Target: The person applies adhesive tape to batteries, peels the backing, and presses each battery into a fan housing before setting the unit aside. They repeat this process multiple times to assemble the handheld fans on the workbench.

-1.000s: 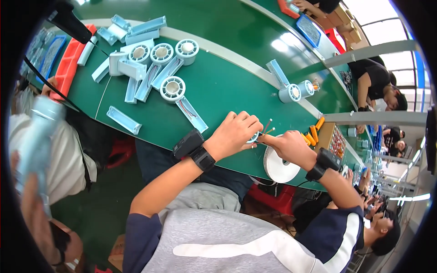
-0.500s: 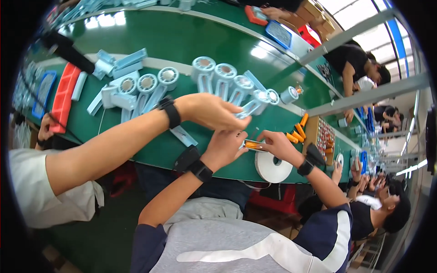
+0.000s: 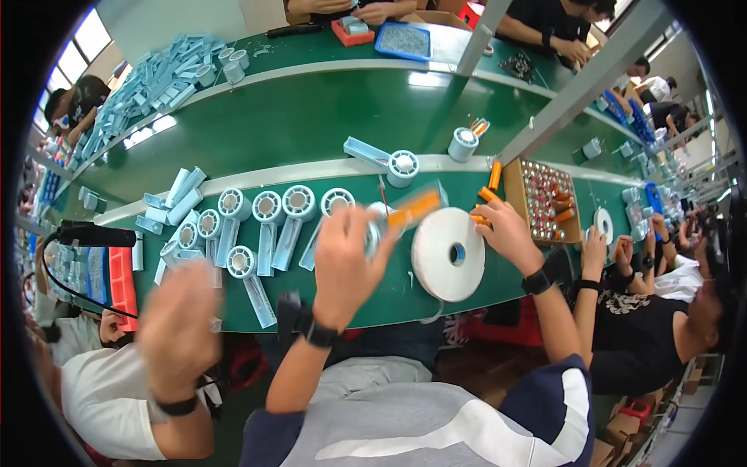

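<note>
Since half a second ago, your right hand (image 3: 507, 233) has left the light-blue housing (image 3: 373, 238) for the loose orange cells (image 3: 496, 176). Above the bench (image 3: 358, 300), the housing's single blurred cell (image 3: 417, 208) points rightward, its long axis slanting away from you. Your left hand (image 3: 342, 265) grips the housing; your right fingers touch a cell, but whether they pinch it I cannot tell. At least three loose cells lie near one large white roll (image 3: 429, 255).

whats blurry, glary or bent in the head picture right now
Head view: a co-worker's hand at lower left is smeared, likely by motion; head view: the orange cylinder at the left hand is softer than the white roll; head view: glare patches whiten the green surface; head view: the pale edging curves.
</note>
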Tool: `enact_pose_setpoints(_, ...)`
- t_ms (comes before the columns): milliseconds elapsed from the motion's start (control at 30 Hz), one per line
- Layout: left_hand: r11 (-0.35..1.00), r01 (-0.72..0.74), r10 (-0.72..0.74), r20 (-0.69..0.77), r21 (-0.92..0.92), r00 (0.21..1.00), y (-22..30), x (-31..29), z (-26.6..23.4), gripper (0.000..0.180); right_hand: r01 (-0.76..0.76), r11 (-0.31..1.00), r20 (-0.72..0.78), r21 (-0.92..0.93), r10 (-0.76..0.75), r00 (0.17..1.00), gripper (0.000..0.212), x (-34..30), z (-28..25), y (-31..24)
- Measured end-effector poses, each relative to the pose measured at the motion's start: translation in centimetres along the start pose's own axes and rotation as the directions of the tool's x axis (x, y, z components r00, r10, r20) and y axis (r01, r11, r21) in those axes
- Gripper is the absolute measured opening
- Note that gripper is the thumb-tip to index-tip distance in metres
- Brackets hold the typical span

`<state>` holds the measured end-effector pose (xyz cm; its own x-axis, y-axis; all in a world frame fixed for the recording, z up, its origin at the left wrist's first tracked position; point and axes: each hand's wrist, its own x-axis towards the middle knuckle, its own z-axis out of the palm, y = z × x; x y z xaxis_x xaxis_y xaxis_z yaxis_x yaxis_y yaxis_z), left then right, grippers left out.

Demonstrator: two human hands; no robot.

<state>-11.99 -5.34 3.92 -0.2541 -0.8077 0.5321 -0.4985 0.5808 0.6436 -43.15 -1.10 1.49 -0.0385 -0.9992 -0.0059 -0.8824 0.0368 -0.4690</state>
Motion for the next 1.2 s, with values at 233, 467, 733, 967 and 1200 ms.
enact_pose_setpoints(233, 0.876, 0.239, -0.226, -0.081, 0.419, 0.971, -12.1, 12.7, 5.8, 0.037, 0.415, 0.897, 0.080, -0.149, -0.408, 0.910, 0.027, 4.1, -0.1, 3.0)
enact_pose_setpoints(467, 0.859, -0.372, 0.305, 0.232, 0.353, 0.924, -9.5, 11.1, 7.4, 0.051, 0.555, 0.802, 0.105, -0.221, -0.546, 0.831, 0.034, 4.9, 0.9, 5.3)
enact_pose_setpoints(733, 0.716, -0.679, 0.468, 0.833, -0.162, 0.295, 0.6, 2.3, 8.2, 0.083, 0.451, 0.893, -0.172, 0.013, -0.442, 0.880, 0.023, 3.2, -2.1, 5.7)
enact_pose_setpoints(967, 0.818, -0.523, 0.454, 0.828, -0.239, 0.331, 1.2, 1.1, 4.1, 0.088, -0.007, 0.912, -0.246, 0.410, 0.118, 0.962, 0.029, -4.9, -2.2, 3.5)
enact_pose_setpoints(1200, 0.949, -0.204, 0.308, 0.575, -0.239, 0.758, 1.3, -2.7, -1.1, 0.079, -0.073, 0.894, -0.090, 0.441, 0.125, 0.988, 0.048, -1.5, -2.9, 4.3)
